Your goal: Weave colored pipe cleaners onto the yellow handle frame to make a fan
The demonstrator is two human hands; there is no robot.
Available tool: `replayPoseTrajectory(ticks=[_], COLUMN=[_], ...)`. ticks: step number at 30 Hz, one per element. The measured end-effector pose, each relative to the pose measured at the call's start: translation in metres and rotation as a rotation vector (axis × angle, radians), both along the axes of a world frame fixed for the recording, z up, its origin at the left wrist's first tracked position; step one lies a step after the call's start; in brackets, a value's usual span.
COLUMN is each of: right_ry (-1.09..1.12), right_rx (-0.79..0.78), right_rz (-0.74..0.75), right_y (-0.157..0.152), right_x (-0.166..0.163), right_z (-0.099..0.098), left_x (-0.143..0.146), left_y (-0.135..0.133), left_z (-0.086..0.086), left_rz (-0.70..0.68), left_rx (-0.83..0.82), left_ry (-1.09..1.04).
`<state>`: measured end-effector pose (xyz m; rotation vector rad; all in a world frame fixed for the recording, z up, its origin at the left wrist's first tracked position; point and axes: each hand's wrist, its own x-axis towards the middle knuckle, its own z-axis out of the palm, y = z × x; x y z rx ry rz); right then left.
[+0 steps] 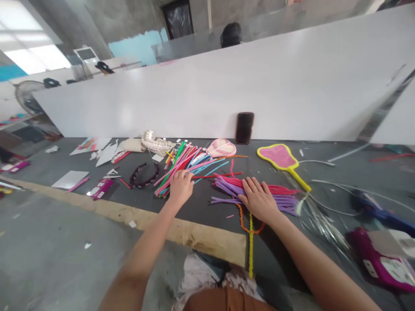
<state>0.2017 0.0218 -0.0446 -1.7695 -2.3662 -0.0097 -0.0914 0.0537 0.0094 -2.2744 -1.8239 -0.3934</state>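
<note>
My left hand (180,186) rests on a loose pile of coloured sticks (189,166), pink, green, blue and yellow; its fingers are curled and pinch at the sticks. My right hand (257,198) lies flat, fingers spread, on a bundle of purple and red pipe cleaners (285,196). An orange pipe cleaner (241,218) and a yellow one (250,246) trail from under that hand toward the table's near edge.
On the dark table (324,172) lie a yellow-rimmed pink paddle (280,157), a pink fan shape (221,148), a dark headband (144,176), paper scraps (103,153), white wires (330,185) and a magenta packet (382,259). A dark phone (244,127) leans on the white partition (259,82).
</note>
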Motion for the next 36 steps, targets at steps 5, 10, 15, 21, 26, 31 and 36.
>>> replayPoseTrajectory(ticks=[5,10,15,21,26,31,36], right_ry=[0.112,0.481,0.555,0.298,0.071,0.017,0.013], right_rx=[-0.059,0.022,0.136,0.044,-0.055,-0.110,-0.051], right_rz=[0.009,0.049,0.019,0.055,0.084,0.075,0.095], right_y=[0.004,0.018,0.021,0.010,0.002,0.006,0.009], right_x=[0.006,0.042,0.078,0.068,0.050,0.046,0.043], right_z=[0.002,0.016,0.028,0.025,0.017,0.005,0.001], left_x=[-0.015,-0.021,-0.040,-0.048,-0.046,-0.054,-0.034], left_y=[0.022,0.035,0.043,0.030,0.007,-0.011,-0.024], left_z=[-0.011,-0.011,0.009,0.022,0.014,0.006,-0.002], left_rz=[-0.029,0.010,0.144,0.342,0.326,0.299,0.191], left_rx=[-0.033,-0.011,0.048,0.108,0.039,-0.031,-0.091], left_ry=[0.015,-0.059,-0.170,-0.445,-0.436,-0.338,-0.189])
